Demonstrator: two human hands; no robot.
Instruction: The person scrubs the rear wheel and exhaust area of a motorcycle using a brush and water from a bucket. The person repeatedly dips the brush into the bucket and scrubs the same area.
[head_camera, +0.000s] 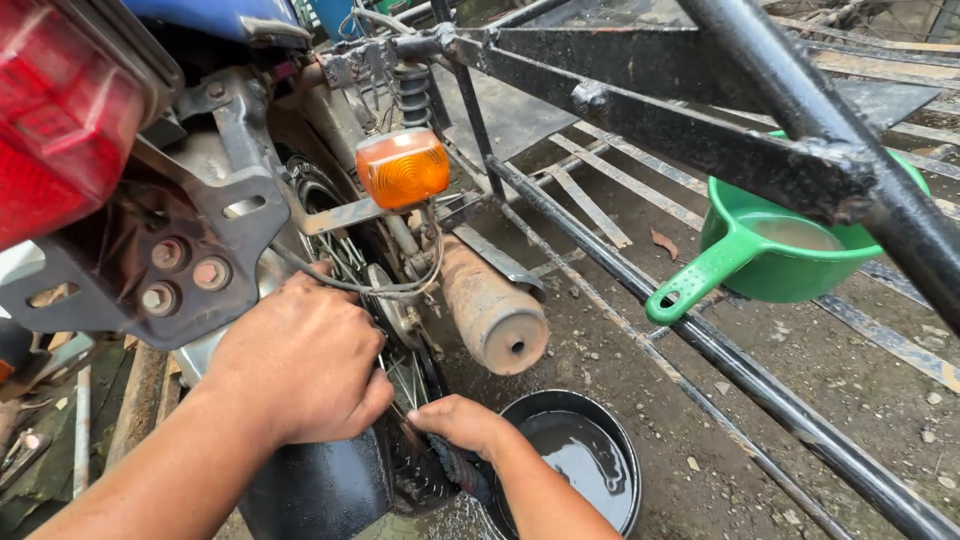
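My left hand (300, 360) rests closed on top of the motorcycle's rear wheel (400, 390), gripping the tyre beside the black mudguard (320, 490). Lower down, my right hand (462, 425) presses a dark wet brush or rag (458, 468) against the tyre's side; what it is exactly I cannot tell. Just right of that hand stands a black round basin (610, 440) holding dark water. The rusty exhaust pipe (495, 310) ends above the basin.
An orange turn signal (403, 167) juts out above the wheel, the red tail light (60, 120) at upper left. A black steel sidecar frame (700, 350) runs diagonally on the right. A green plastic dipper (780, 250) with water sits on its slats. The ground is wet and dirty.
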